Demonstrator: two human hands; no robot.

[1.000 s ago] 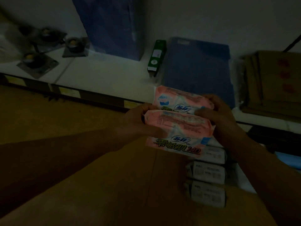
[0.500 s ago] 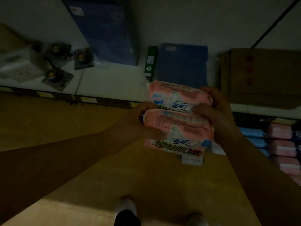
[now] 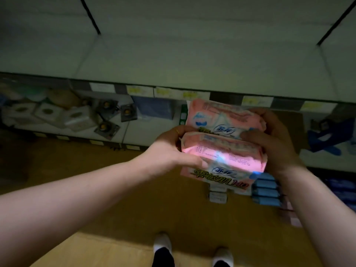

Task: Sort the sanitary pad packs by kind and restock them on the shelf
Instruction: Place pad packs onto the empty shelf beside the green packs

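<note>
Two pink sanitary pad packs are squeezed side by side between my hands, a near pack (image 3: 223,160) and a far pack (image 3: 221,117). My left hand (image 3: 171,151) grips their left ends, thumb laid over the near pack. My right hand (image 3: 277,143) curls round their right ends. The packs hang in the air just below the front edge of a wide white shelf (image 3: 173,60). Blue pad packs (image 3: 264,186) and white-ended packs (image 3: 217,195) lie stacked beneath the held ones.
The lower shelf (image 3: 133,130) carries white boxes (image 3: 77,118), small dark carded items (image 3: 107,128), a blue box (image 3: 154,108) and a blue object (image 3: 331,135) at the right. Yellow price labels (image 3: 188,94) line the upper shelf's edge. My white shoes (image 3: 162,242) stand on the brown floor.
The view has risen, so the upper white shelf now fills the top. Both hands, still holding the two pink packs, have lifted toward its front edge.
</note>
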